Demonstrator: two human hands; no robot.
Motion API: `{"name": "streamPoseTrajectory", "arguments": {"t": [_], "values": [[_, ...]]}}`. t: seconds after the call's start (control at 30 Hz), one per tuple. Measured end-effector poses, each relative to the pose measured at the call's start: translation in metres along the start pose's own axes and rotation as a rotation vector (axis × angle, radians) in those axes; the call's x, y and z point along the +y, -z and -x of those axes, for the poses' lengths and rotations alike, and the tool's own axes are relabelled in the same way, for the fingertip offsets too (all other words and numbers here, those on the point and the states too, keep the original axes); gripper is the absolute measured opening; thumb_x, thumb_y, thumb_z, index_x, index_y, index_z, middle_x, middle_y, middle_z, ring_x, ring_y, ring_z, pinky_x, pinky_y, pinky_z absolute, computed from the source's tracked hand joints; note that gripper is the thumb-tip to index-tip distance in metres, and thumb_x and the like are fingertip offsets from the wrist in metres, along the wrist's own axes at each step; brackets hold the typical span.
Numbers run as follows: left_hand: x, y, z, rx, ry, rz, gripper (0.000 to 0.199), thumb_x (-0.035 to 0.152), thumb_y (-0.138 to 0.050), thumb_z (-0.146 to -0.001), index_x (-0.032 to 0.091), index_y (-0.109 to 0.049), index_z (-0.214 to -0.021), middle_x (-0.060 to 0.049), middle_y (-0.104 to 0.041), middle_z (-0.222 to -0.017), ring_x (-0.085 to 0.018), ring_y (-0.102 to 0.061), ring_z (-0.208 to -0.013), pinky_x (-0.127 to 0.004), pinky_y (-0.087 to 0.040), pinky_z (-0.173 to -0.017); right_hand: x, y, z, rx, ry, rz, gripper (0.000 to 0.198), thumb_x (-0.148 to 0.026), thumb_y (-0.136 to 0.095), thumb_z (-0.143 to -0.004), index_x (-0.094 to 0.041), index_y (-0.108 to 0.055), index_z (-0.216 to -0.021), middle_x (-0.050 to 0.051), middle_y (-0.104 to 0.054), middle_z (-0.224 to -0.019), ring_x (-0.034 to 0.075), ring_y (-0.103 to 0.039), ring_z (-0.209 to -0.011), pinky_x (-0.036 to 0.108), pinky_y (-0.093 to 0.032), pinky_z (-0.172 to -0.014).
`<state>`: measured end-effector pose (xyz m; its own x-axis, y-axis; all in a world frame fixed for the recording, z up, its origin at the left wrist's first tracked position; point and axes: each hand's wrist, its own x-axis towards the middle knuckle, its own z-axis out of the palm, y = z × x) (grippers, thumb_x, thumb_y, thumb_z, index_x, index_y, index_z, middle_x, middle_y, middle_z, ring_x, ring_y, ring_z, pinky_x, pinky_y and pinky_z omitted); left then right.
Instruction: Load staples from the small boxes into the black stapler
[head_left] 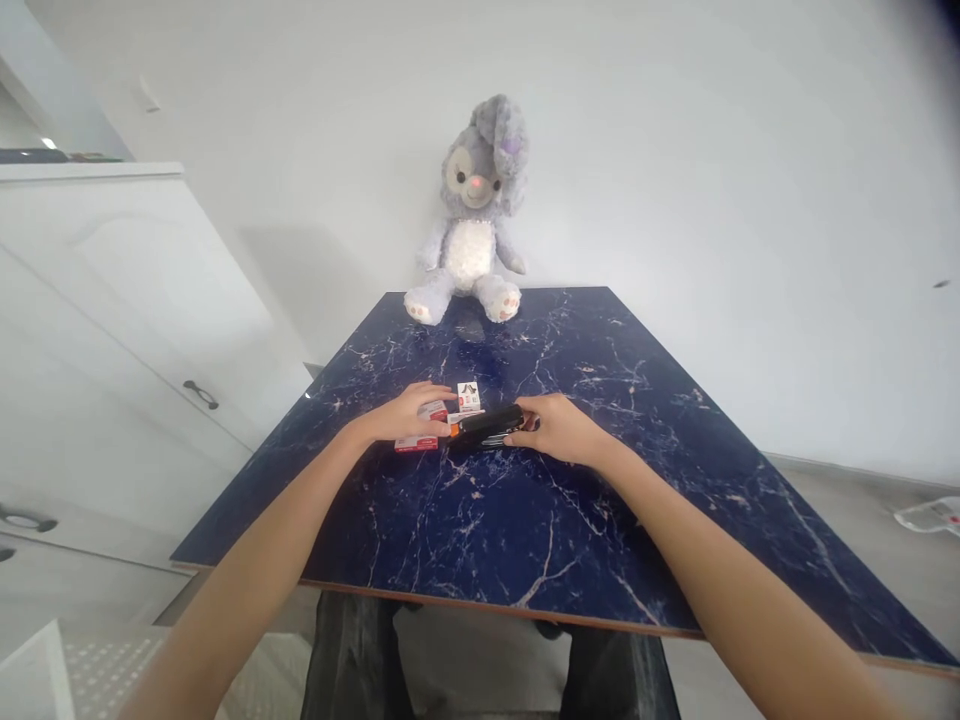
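Note:
My right hand [555, 425] grips the right end of a black stapler [487, 425] with an orange tip at its left end. The stapler lies slightly tilted, low over the table, its far end partly hidden by my fingers. My left hand [412, 412] has its thumb and fingers apart, spread over a red-and-white box [417, 442]. Its thumb reaches close to the orange tip; whether they touch I cannot tell. Just beyond the stapler stands a small white box [469, 396] with a dark picture on it.
The dark blue marble-patterned table [480, 540] has a brown front edge. A grey plush rabbit [472, 220] sits at its far end against the white wall. White cabinets [112, 330] stand to the left. At the far right, a clear object [926, 515] lies below table height.

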<state>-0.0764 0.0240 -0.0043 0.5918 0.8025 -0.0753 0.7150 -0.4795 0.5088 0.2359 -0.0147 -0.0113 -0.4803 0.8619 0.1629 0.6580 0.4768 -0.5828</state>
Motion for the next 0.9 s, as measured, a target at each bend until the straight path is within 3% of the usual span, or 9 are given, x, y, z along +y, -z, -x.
{"name": "streamPoseTrajectory", "arguments": {"t": [0.27,0.53,0.7,0.8,0.9], "values": [[0.001,0.005,-0.002,-0.032,0.064,-0.011,0.074,0.067,-0.065,-0.079,0.036,-0.051,-0.145,-0.005,-0.041,-0.157,-0.037,-0.032,-0.146,-0.05,-0.035,-0.115,-0.002,0.006,-0.003,-0.064,-0.018,-0.028,0.017,-0.034,-0.075,-0.077,-0.023,-0.07,-0.088,-0.002,-0.071,-0.079,0.016,-0.064,-0.07,0.025,-0.043,-0.063],[-0.002,0.012,0.004,-0.106,0.037,0.0,0.075,0.07,-0.061,-0.079,0.035,-0.051,-0.144,-0.003,-0.034,-0.162,-0.038,-0.022,-0.15,-0.051,-0.026,-0.118,0.017,0.034,0.004,-0.183,-0.056,-0.021,0.016,-0.037,-0.072,-0.077,-0.023,-0.071,-0.086,0.002,-0.074,-0.09,0.021,-0.068,-0.082,0.031,-0.05,-0.072],[-0.02,0.02,0.009,0.021,0.083,-0.02,0.079,0.069,-0.066,-0.075,0.027,-0.055,-0.142,-0.011,-0.045,-0.154,-0.038,-0.042,-0.139,-0.049,-0.036,-0.112,0.035,0.055,0.014,-0.261,-0.168,-0.028,0.021,-0.039,-0.07,-0.076,-0.023,-0.071,-0.09,0.003,-0.075,-0.091,0.023,-0.069,-0.082,0.036,-0.053,-0.076],[-0.024,0.023,0.009,0.078,0.062,-0.046,0.059,0.065,-0.07,-0.073,0.025,-0.073,-0.116,-0.012,-0.054,-0.146,-0.037,-0.049,-0.132,-0.048,-0.04,-0.108,0.033,0.055,0.015,-0.232,-0.123,-0.039,0.024,-0.039,-0.07,-0.077,-0.025,-0.071,-0.096,0.004,-0.074,-0.099,0.023,-0.069,-0.086,0.037,-0.054,-0.078],[-0.02,0.021,0.008,0.142,0.039,0.007,0.044,0.058,-0.069,-0.077,0.025,-0.076,-0.105,-0.01,-0.068,-0.126,-0.032,-0.062,-0.114,-0.044,-0.047,-0.098,0.026,0.049,0.014,-0.053,-0.021,-0.022,0.022,-0.036,-0.065,-0.082,-0.024,-0.069,-0.1,0.005,-0.073,-0.104,0.023,-0.068,-0.091,0.037,-0.055,-0.08]]}}
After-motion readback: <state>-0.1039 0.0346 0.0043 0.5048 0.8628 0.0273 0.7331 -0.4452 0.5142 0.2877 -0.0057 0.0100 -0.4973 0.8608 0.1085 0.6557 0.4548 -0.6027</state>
